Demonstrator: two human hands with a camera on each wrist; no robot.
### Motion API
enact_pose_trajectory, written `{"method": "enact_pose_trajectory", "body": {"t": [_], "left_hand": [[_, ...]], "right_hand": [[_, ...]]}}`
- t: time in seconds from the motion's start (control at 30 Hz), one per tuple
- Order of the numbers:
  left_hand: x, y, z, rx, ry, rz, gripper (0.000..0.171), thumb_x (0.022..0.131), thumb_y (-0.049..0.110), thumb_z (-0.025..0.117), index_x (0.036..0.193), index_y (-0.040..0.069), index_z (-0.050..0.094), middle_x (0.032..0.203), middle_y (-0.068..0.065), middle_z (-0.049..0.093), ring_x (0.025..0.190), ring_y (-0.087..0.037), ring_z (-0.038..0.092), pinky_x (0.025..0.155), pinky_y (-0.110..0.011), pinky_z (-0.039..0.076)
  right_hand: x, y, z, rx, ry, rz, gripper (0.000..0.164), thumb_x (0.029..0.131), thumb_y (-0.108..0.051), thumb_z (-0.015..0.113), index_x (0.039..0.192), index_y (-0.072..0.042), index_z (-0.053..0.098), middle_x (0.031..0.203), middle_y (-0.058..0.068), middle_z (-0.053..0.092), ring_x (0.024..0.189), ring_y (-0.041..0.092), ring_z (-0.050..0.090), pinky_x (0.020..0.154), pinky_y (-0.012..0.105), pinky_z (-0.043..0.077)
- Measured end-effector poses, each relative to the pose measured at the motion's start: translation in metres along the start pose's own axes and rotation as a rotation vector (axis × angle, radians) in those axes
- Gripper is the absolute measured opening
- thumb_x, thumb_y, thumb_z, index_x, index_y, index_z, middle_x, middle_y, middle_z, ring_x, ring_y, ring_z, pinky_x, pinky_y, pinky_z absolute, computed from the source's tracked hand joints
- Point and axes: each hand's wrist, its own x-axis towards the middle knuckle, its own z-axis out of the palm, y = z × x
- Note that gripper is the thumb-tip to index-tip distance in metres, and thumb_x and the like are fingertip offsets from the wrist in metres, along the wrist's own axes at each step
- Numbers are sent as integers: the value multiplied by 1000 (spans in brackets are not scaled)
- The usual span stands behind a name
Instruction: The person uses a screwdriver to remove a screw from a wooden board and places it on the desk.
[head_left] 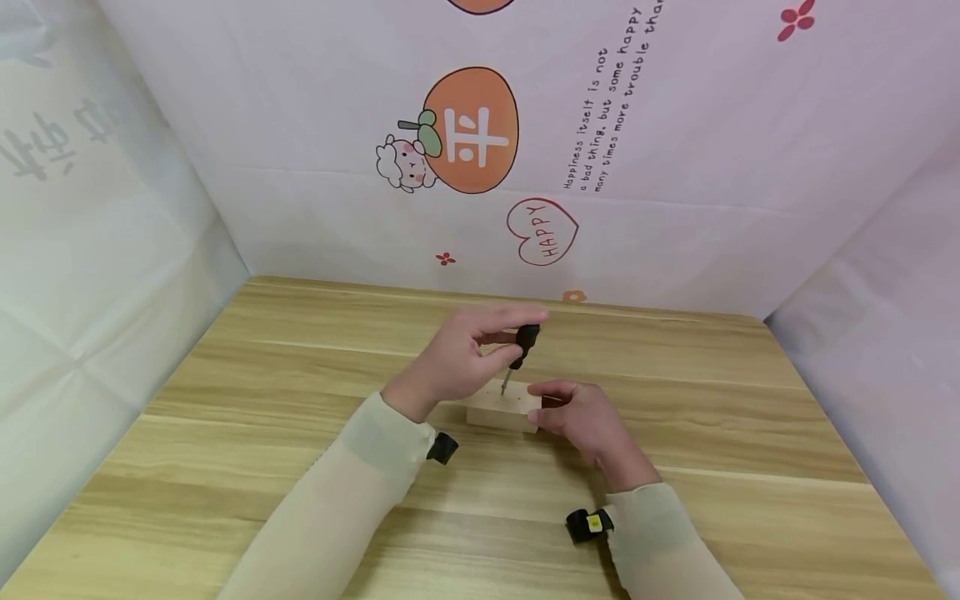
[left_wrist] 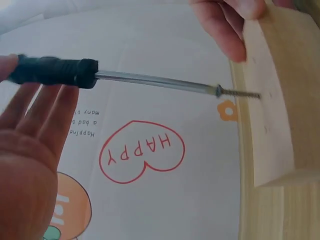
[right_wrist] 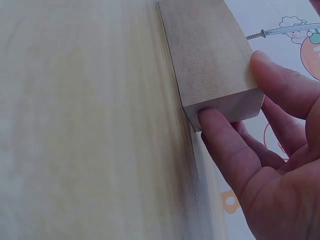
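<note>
My left hand (head_left: pixel 467 354) holds a screwdriver (head_left: pixel 527 337) by its black handle, with fingers along the handle and at its end. In the left wrist view the steel shaft (left_wrist: pixel 155 81) meets the head of a screw (left_wrist: pixel 237 93). The screw's tip stands in the face of a pale wooden block (left_wrist: pixel 275 125), its shank mostly exposed. A few small marks or holes show on that face. At the block's right end, my right hand (head_left: pixel 588 417) grips it, thumb and fingers against its end and edges in the right wrist view. The block sits on the table.
The wood-grain table (head_left: pixel 300 367) runs back to a white printed cloth (head_left: pixel 315 200) along its far edge. More white cloth hangs at the left and right sides. Black wrist cameras (head_left: pixel 443 448) are strapped at both sleeves.
</note>
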Motion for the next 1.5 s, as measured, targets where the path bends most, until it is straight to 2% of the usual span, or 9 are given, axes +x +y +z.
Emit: {"method": "enact_pose_trajectory", "body": {"t": [0.1, 0.23, 0.43, 0.57, 0.7, 0.97, 1.17, 1.37, 1.5], "left_hand": [[-1, 1, -3, -57, 2, -77, 40, 91, -12, 64, 129, 0, 66, 122, -11, 68, 107, -25, 66, 88, -36, 55], [-1, 3, -4, 53, 107, -151, 38, 86, -4, 75, 123, 8, 72, 110, 0, 70, 92, -16, 67, 77, -31, 58], [-1, 0, -5, 141, 112, -44, 42, 87, -1, 75, 128, 7, 68, 105, -1, 60, 90, -15, 62, 80, -30, 57], [-2, -2, -9, 57, 30, -11, 41, 94, -4, 63, 134, 4, 63, 118, -9, 64, 103, -16, 65, 87, -34, 56], [1, 0, -11, -10, 12, -30, 38, 95, -7, 60, 132, 1, 64, 116, -12, 69, 102, -18, 68, 86, -36, 56], [1, 4, -7, 127, 176, -42, 38, 81, -4, 80, 118, 4, 73, 90, 0, 62, 77, -13, 63, 71, -30, 58], [-2, 0, -8, 157, 133, 21, 37, 86, 2, 77, 123, 4, 72, 94, 0, 60, 78, -14, 59, 68, -28, 54], [0, 4, -13, 25, 18, -32, 34, 95, -3, 63, 129, 0, 66, 121, -8, 67, 103, -22, 67, 86, -33, 56], [2, 8, -13, 72, 75, -65, 32, 87, 0, 76, 119, 3, 73, 104, -4, 72, 88, -16, 68, 78, -31, 57]], "right_hand": [[0, 0, 1, -7, -1, 0, 34, 83, -12, 82, 117, -12, 75, 122, 5, 65, 111, 25, 57, 82, 35, 55], [1, -1, 1, -15, 2, 2, 33, 83, -12, 82, 116, -13, 75, 121, 5, 66, 109, 25, 57, 79, 34, 55], [0, -3, 1, -31, 4, 6, 34, 84, -13, 82, 117, -13, 75, 122, 6, 64, 112, 26, 56, 80, 34, 55], [0, -3, 0, -29, 4, 6, 34, 83, -14, 82, 117, -13, 75, 123, 6, 64, 113, 26, 55, 82, 35, 54], [1, -4, 0, -35, 7, 9, 35, 82, -14, 83, 117, -14, 75, 122, 5, 65, 113, 26, 56, 83, 36, 54], [3, -2, 0, -34, 16, 8, 34, 82, -13, 83, 115, -14, 76, 120, 5, 65, 108, 26, 56, 80, 34, 54], [3, -1, 0, -37, 10, 7, 35, 82, -15, 84, 116, -14, 75, 120, 5, 65, 110, 25, 56, 82, 35, 53], [3, 0, 0, -43, 6, 5, 35, 83, -17, 83, 117, -15, 75, 122, 4, 65, 112, 25, 55, 84, 37, 53], [2, 1, 1, -39, 8, 5, 35, 83, -15, 83, 116, -14, 75, 121, 5, 65, 111, 26, 56, 83, 36, 53]]}}
